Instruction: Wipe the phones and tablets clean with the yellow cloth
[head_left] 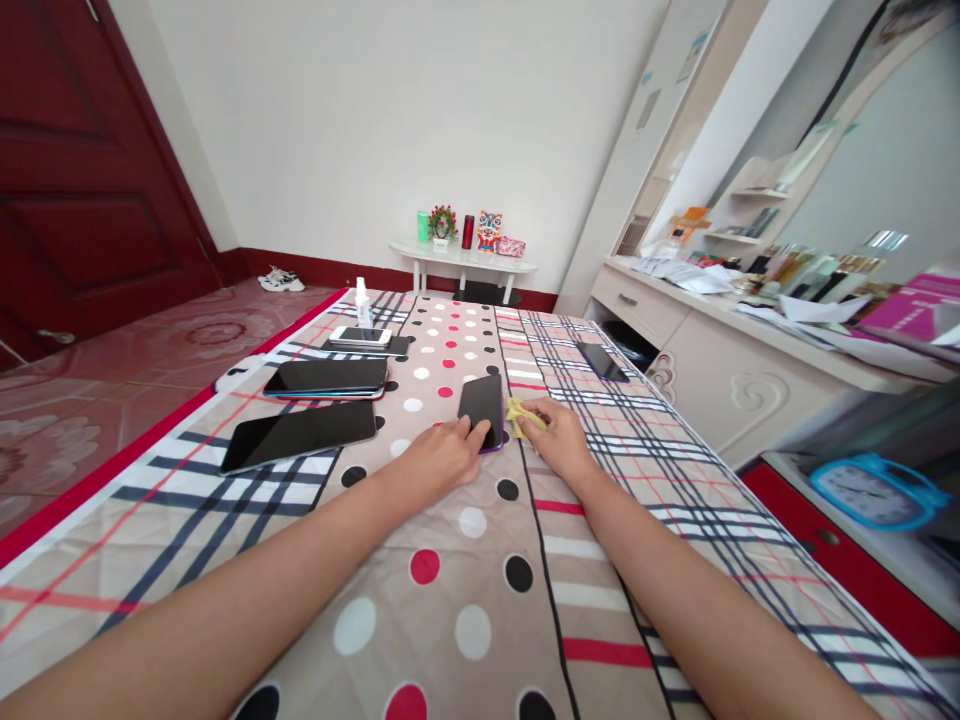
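Note:
A black phone (pixel 481 405) with a purple edge lies face up on the patterned bedspread (pixel 480 590). My left hand (pixel 441 457) rests flat beside its near end, fingertips touching its lower corner. My right hand (pixel 559 440) lies just right of the phone, fingers closed on a small crumpled yellow cloth (pixel 519 414). Both forearms stretch out over the bedspread.
Two dark tablets (pixel 300 436) (pixel 326 378) lie at the left, with a white phone (pixel 361 336) and a small spray bottle (pixel 364 303) beyond them. Another black phone (pixel 602 361) lies far right. A dresser (pixel 690 340) stands to the right, a blue clock (pixel 870 490) beside it.

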